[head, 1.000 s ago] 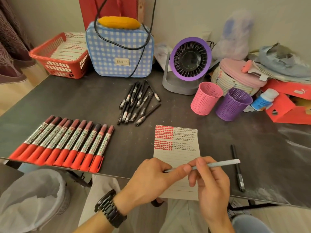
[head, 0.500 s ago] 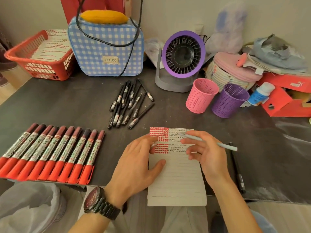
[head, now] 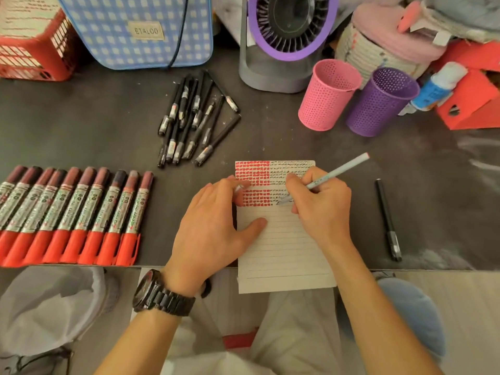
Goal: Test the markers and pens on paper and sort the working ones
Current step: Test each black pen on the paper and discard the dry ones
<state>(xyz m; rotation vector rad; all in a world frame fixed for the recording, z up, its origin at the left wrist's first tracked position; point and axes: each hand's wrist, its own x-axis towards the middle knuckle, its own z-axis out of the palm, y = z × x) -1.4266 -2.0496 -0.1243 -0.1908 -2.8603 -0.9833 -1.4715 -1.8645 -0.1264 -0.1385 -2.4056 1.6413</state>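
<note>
A lined paper sheet (head: 284, 244) lies at the table's front edge, its top filled with red blocks and black scribbles. My left hand (head: 213, 228) rests flat on its left side, fingers spread. My right hand (head: 319, 207) grips a pale blue pen (head: 338, 170) in a writing hold, its tip touching the paper just below the black scribbles. A black pen (head: 387, 219) lies alone to the right of the paper. Several black pens (head: 193, 120) lie in a heap behind the paper. A row of red markers (head: 73, 215) lies at the left.
A pink mesh cup (head: 328, 96) and a purple mesh cup (head: 380, 102) stand at the back right. Behind are a purple fan (head: 286, 39), a blue checked bag (head: 135, 31), a red basket (head: 29, 50) and red boxes (head: 470, 104). A lined bin (head: 48, 309) sits below the table.
My right hand has turned the pale blue pen into a writing hold and lowered its tip onto the paper. My left hand has let go of the pen and settled flat on the sheet.
</note>
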